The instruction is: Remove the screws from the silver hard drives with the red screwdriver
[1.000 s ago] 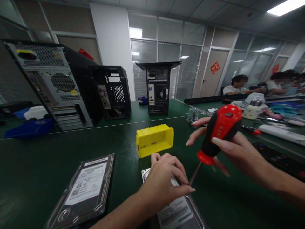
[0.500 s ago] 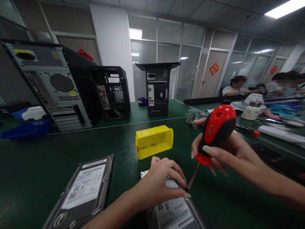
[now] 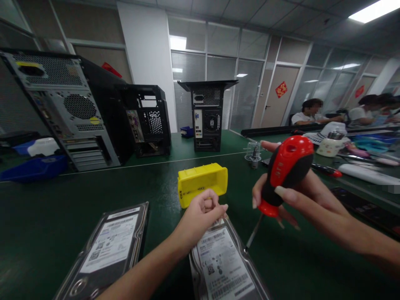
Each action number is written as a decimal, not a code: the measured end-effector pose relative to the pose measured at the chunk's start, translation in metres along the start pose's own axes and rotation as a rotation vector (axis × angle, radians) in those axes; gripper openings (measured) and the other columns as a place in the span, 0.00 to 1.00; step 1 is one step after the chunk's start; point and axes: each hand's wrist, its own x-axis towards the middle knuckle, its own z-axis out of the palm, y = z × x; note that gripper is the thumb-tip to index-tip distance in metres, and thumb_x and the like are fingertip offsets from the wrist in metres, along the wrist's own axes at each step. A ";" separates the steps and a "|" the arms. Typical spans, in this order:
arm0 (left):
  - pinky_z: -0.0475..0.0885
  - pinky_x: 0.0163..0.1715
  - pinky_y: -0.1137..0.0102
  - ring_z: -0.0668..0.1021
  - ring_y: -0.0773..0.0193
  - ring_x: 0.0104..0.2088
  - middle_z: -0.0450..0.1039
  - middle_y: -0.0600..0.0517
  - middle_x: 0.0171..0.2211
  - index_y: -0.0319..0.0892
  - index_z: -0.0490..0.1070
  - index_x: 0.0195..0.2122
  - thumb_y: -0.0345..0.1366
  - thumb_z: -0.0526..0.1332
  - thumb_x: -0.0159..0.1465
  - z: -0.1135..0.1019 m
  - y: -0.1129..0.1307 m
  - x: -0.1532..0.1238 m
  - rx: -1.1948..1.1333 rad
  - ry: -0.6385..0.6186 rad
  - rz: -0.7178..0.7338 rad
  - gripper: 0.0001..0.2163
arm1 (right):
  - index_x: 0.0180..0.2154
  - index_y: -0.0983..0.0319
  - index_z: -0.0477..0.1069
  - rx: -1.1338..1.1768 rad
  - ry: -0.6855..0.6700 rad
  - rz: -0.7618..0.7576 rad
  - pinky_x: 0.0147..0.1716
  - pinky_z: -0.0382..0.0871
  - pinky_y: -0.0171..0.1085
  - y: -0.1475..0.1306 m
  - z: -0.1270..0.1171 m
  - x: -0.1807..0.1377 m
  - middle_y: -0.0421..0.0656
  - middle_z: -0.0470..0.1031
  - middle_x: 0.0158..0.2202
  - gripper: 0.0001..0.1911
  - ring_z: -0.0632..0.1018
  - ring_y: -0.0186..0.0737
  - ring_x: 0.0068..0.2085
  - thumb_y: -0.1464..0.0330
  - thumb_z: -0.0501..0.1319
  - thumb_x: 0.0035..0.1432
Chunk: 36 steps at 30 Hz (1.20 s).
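White stickers with barcodes and small print too fine to read cover the lids of two flat metal hard drives on the dark green tabletop (image 3: 62, 200). The near hard drive (image 3: 223, 262) lies just in front of a glossy yellow plastic bin (image 3: 202, 183); the other hard drive (image 3: 109, 250) lies to the left of it. The left hand (image 3: 201, 214) is pinched shut above the near drive's far edge; what it holds cannot be told. The right hand (image 3: 300, 196) grips a screwdriver (image 3: 286, 173) by its bulbous red-and-black handle, the thin steel shaft slanting down to the drive's right edge.
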 end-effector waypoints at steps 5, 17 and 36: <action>0.62 0.51 0.61 0.71 0.56 0.50 0.70 0.49 0.48 0.46 0.64 0.51 0.29 0.69 0.52 -0.006 0.006 -0.005 0.076 -0.108 0.064 0.26 | 0.61 0.47 0.42 -0.020 0.015 -0.007 0.17 0.68 0.26 0.000 -0.001 0.000 0.42 0.71 0.36 0.29 0.71 0.31 0.26 0.62 0.52 0.62; 0.52 0.46 0.61 0.74 0.56 0.46 0.81 0.54 0.38 0.47 0.67 0.51 0.37 0.69 0.54 0.001 0.012 -0.012 0.413 -0.366 0.133 0.23 | 0.48 0.57 0.60 -0.045 0.102 -0.050 0.15 0.68 0.23 -0.004 0.001 0.010 0.42 0.71 0.36 0.15 0.71 0.27 0.22 0.64 0.56 0.59; 0.53 0.45 0.61 0.79 0.57 0.40 0.82 0.51 0.35 0.45 0.71 0.49 0.37 0.68 0.57 0.002 0.007 -0.007 0.372 -0.336 0.076 0.18 | 0.59 0.42 0.49 -0.058 0.065 -0.133 0.18 0.71 0.24 -0.003 0.002 0.006 0.39 0.70 0.36 0.28 0.71 0.28 0.24 0.63 0.55 0.60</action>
